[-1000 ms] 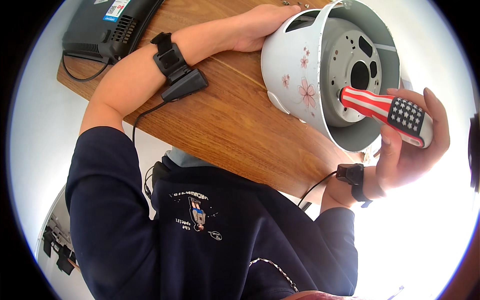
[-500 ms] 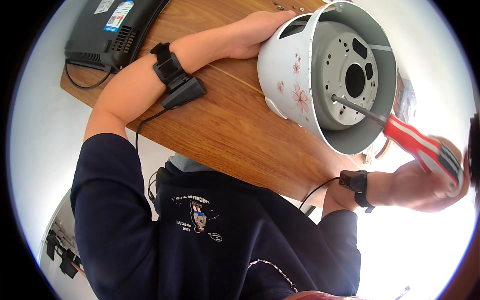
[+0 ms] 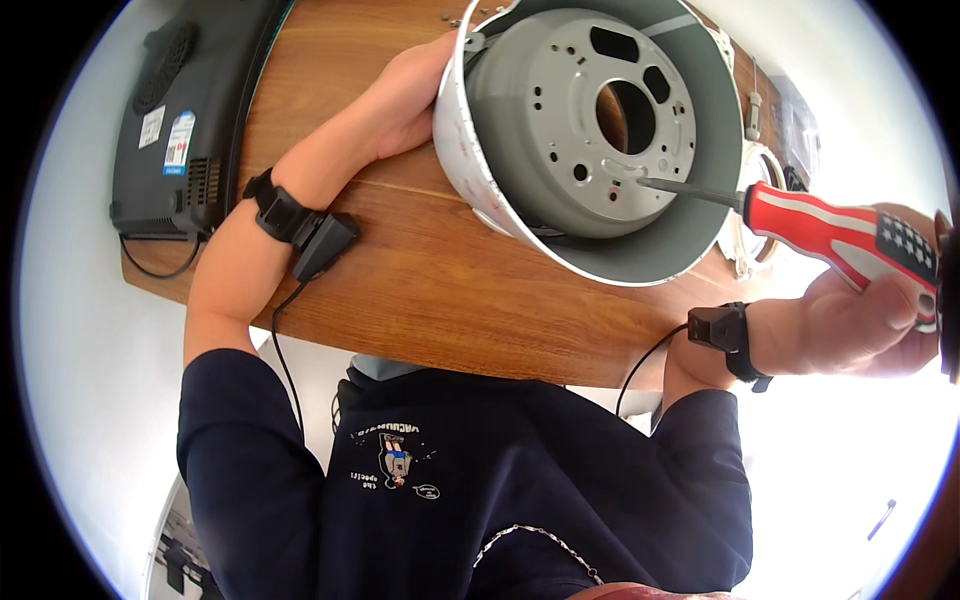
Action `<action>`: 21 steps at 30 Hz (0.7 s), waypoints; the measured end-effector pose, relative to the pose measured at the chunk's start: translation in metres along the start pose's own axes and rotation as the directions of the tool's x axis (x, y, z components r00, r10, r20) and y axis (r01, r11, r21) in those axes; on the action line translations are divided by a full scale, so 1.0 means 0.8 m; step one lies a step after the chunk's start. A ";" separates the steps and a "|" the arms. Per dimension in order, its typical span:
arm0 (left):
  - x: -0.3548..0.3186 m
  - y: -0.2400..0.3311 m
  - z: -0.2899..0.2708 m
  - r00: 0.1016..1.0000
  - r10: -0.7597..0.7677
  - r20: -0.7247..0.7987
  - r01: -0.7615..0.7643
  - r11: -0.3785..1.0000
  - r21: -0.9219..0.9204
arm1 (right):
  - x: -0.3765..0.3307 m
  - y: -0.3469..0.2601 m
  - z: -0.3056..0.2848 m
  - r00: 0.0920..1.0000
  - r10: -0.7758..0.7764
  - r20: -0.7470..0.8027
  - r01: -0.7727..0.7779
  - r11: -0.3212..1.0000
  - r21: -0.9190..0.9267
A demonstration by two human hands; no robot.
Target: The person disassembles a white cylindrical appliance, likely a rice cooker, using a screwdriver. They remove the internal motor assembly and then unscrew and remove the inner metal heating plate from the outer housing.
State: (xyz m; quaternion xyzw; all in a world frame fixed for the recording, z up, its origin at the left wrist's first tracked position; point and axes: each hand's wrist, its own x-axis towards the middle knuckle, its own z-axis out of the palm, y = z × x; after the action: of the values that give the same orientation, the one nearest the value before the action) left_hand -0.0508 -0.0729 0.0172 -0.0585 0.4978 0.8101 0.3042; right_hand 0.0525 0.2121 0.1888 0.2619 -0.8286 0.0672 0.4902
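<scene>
A white cylindrical appliance shell (image 3: 463, 160), like a rice cooker body, lies tilted on the table with its open end toward me. Inside it sits a round grey metal pan (image 3: 540, 120) with a large central hole and several smaller ones. My left hand (image 3: 412, 100) holds the shell from its left side; the fingertips are hidden behind it. On the right, my right hand (image 3: 850, 325) is closed around the handle of a screwdriver (image 3: 815, 222), red and white with a starred end. Its metal shank reaches into the shell, the tip at the pan's lower face near small holes.
A black vented appliance (image 3: 150, 195) with a cord stands at the left of the wooden table (image 3: 400, 290). Small screws (image 3: 455, 22) lie at the far side. Behind the shell, at right, are a pale ring-shaped part (image 3: 750, 240) and a clear plastic bag (image 3: 795, 115).
The shell now faces me more squarely and sits farther left in view. The screwdriver tip has moved from a hole on the pan to another spot at its lower part.
</scene>
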 end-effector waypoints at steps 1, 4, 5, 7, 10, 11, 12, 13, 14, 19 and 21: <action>-0.001 0.001 0.003 0.999 -0.013 -0.033 0.014 1.000 0.011 | -0.003 -0.002 0.000 0.999 0.034 -0.002 -0.034 0.999 0.025; 0.000 0.002 0.005 0.997 -0.038 -0.072 0.039 0.999 0.002 | -0.012 -0.005 0.000 0.991 0.134 -0.030 -0.130 0.986 0.102; 0.001 0.002 0.005 0.996 -0.044 -0.076 0.044 0.999 -0.009 | -0.014 -0.005 -0.001 0.988 0.153 -0.039 -0.147 0.982 0.119; 0.002 0.002 0.003 0.997 -0.042 -0.059 0.042 0.999 0.002 | -0.017 -0.005 -0.001 0.983 0.178 -0.043 -0.170 0.975 0.146; 0.003 0.002 0.000 0.999 -0.048 -0.026 0.048 0.999 -0.001 | -0.020 -0.008 -0.002 0.979 0.200 -0.047 -0.189 0.966 0.174; 0.002 0.002 0.000 0.999 -0.041 -0.015 0.041 0.999 -0.007 | -0.021 -0.009 -0.002 0.977 0.208 -0.048 -0.196 0.963 0.185; 0.002 0.001 -0.001 0.999 -0.034 -0.006 0.034 0.999 -0.013 | -0.021 -0.010 -0.002 0.976 0.211 -0.049 -0.198 0.961 0.194; 0.003 0.001 -0.003 0.999 -0.041 0.004 0.041 0.999 -0.017 | -0.022 -0.010 -0.002 0.975 0.219 -0.047 -0.205 0.958 0.202; 0.005 0.000 -0.005 0.999 -0.047 0.013 0.047 0.999 -0.022 | -0.022 -0.010 -0.002 0.973 0.224 -0.049 -0.209 0.955 0.211; 0.008 -0.001 -0.006 0.998 -0.061 0.005 0.061 0.998 -0.030 | -0.025 -0.013 -0.001 0.967 0.250 -0.044 -0.231 0.939 0.256; 0.008 0.000 -0.006 0.998 -0.062 -0.012 0.062 0.998 -0.022 | -0.026 -0.013 0.000 0.965 0.258 -0.042 -0.237 0.932 0.273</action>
State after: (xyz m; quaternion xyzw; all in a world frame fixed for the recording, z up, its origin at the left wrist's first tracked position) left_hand -0.0567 -0.0738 0.0122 -0.0822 0.4889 0.8052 0.3253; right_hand 0.0657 0.2108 0.1693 0.2157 -0.8189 0.2489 0.4700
